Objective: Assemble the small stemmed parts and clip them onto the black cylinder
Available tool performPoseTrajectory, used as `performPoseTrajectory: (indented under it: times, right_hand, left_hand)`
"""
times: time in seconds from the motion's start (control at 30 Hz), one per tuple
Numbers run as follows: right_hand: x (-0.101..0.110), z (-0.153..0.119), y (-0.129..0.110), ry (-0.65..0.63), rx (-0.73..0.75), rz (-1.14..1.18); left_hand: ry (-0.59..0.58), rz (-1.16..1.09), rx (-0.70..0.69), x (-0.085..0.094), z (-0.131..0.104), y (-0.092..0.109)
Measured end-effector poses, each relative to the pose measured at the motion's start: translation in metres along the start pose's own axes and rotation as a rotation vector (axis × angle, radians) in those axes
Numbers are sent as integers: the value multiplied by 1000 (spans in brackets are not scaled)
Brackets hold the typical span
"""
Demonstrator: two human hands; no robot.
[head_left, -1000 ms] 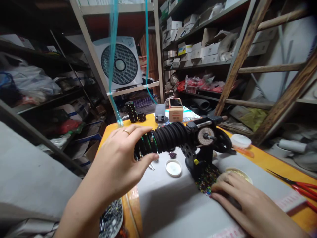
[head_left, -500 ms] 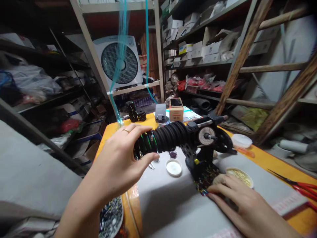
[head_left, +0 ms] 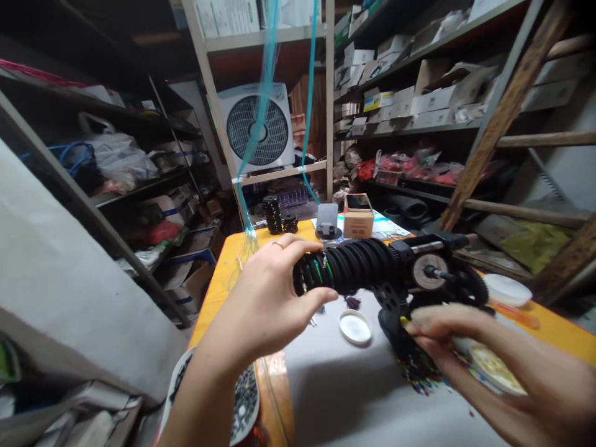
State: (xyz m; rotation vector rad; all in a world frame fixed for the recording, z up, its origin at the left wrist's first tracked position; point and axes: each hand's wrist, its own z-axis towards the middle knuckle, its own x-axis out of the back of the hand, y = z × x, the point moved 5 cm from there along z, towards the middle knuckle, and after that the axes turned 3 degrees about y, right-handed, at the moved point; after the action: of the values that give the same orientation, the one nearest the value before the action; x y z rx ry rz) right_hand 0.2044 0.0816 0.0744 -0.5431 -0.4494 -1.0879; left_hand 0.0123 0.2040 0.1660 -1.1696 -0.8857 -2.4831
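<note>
**Left hand cupping the spool row, right hand lifted at the gear end**

While a round dish of small dark beads [head_left: 244, 397] is sitting at about seven o'clock on the yellow-edged, grey-covered table [head_left: 344, 397], the left hand [head_left: 265, 304] is curving over the near end of the long black row of ribbed spools [head_left: 354, 270], a ring showing on one finger. Its fingers are spread and curled around the green-threaded spools without clamping; the thumb is lying beneath, at six o'clock of the row's end. The row's long axis is running from nine o'clock to three o'clock, slightly rising to the right, so the spools are lying straight off the left fingertips toward three o'clock. Teal threads [head_left: 261, 118] are hanging down from twelve o'clock to the table's far left corner. A white round lid [head_left: 355, 326] is resting under the row's middle. Farther right, the black geared winding stand [head_left: 431, 276] is carrying the row's other end. The right hand [head_left: 470, 347] is hovering at five o'clock of that stand, fingers drawn together but motion-blurred, so I cannot tell whether they are pinching anything. Loose coloured beads [head_left: 419, 372] are lying scattered below it. The left hand is the nearer one to the spools.
</note>
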Motion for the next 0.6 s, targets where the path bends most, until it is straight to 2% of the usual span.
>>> performPoseTrajectory:
  times: [0.07, 0.1, 0.23, 0.33, 0.47, 0.6]
  right_hand:
    - [6, 34, -14, 97, -2, 44]
    - [8, 50, -24, 151, 55, 44]
    - [-1, 92, -49, 188, 256, 12]
    - [-9, 104, -52, 158, 345, -4]
    - [-14, 107, -53, 99, 448, -9]
    - [-14, 108, -52, 60, 475, 6]
  left_hand:
    - [0, 3, -7, 0, -1, 0]
    - [-1, 3, -12, 0, -2, 1]
    - [2, -1, -26, 1, -1, 2]
    - [-11, -3, -28, 1, -1, 2]
    - [-22, -6, -42, 1, -2, 2]
    - [-10, -19, -50, 1, -2, 1]
